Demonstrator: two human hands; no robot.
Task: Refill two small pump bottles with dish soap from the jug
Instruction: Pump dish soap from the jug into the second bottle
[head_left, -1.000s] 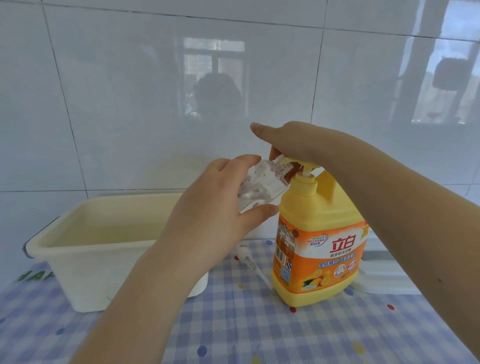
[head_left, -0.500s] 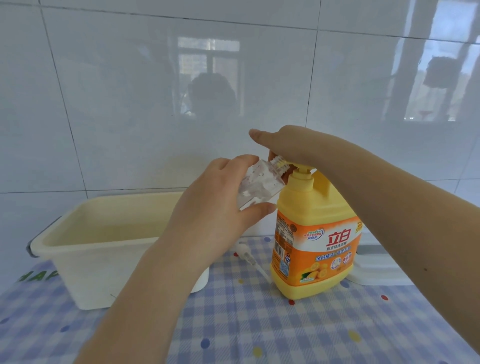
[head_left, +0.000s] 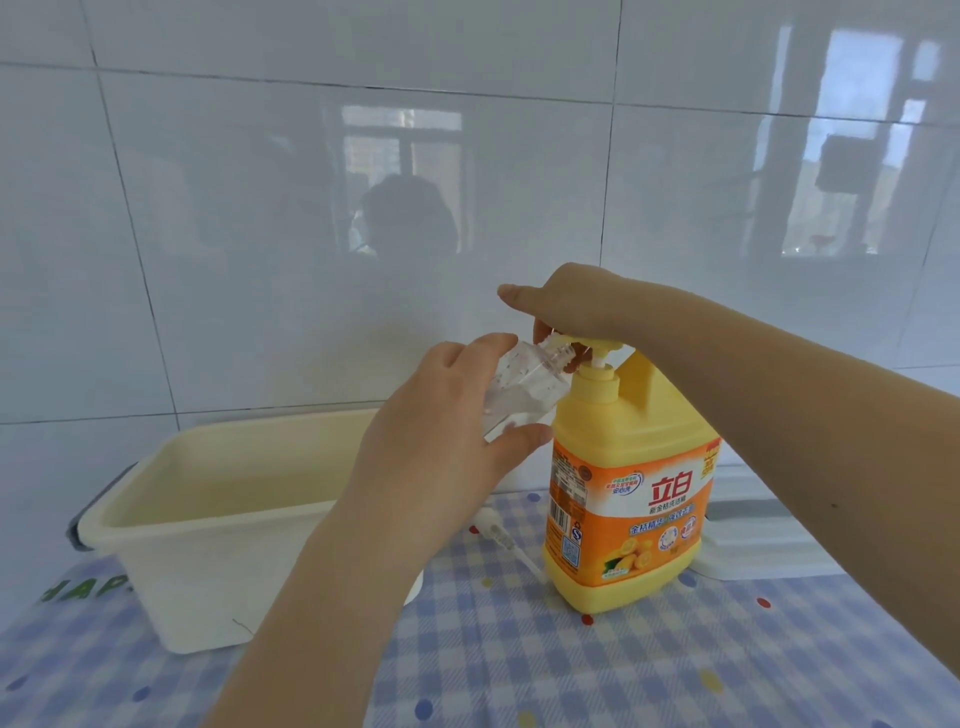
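Observation:
A yellow dish soap jug (head_left: 628, 488) with an orange label stands upright on the checked tablecloth. My right hand (head_left: 566, 306) lies on top of its pump head, fingers bent over the nozzle. My left hand (head_left: 441, 431) grips a small clear bottle (head_left: 524, 389), tilted so that its open threaded neck sits right under the jug's nozzle. A little pale liquid shows in the small bottle. A white pump top with its tube (head_left: 506, 538) lies on the cloth just left of the jug. Only one small bottle is in sight.
A cream plastic tub (head_left: 218, 519) stands at the left against the tiled wall. A white flat tray or lid (head_left: 769, 545) lies behind my right forearm. The blue checked cloth (head_left: 571, 670) spreads toward me.
The pump head stands slightly higher above the jug's collar than half a second ago. The small bottle stays tilted at the nozzle. The view has shifted a little.

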